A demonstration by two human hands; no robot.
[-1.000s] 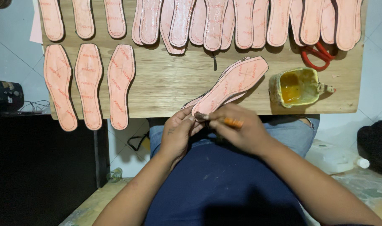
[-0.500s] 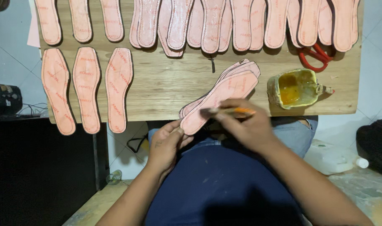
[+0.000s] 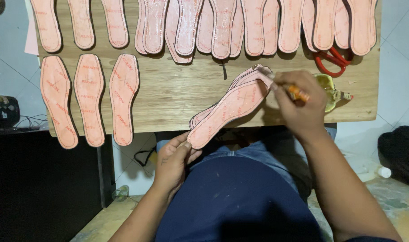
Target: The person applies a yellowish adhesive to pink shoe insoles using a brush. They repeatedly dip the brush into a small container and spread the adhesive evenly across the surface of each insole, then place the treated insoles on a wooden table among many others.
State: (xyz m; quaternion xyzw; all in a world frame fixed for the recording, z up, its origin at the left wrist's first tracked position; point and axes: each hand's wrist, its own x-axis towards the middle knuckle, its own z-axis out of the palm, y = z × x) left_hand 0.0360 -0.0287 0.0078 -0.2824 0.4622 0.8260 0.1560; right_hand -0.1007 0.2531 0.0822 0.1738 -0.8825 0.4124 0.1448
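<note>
A small stack of pink shoe insoles lies slanted over the front edge of the wooden board. My left hand holds the stack's near heel end from below, over my lap. My right hand grips a small orange-handled brush and rests at the stack's far toe end. A yellow glue pot sits just behind my right hand, mostly hidden by it.
Three pink insoles lie side by side on the board's left. A row of several more insoles runs along the far edge. Red scissors lie at the right under that row. A dark bag sits on the floor at right.
My right hand moved with the brush from the stack's near heel end up along it to the far toe end. My left hand slid down to the heel.
</note>
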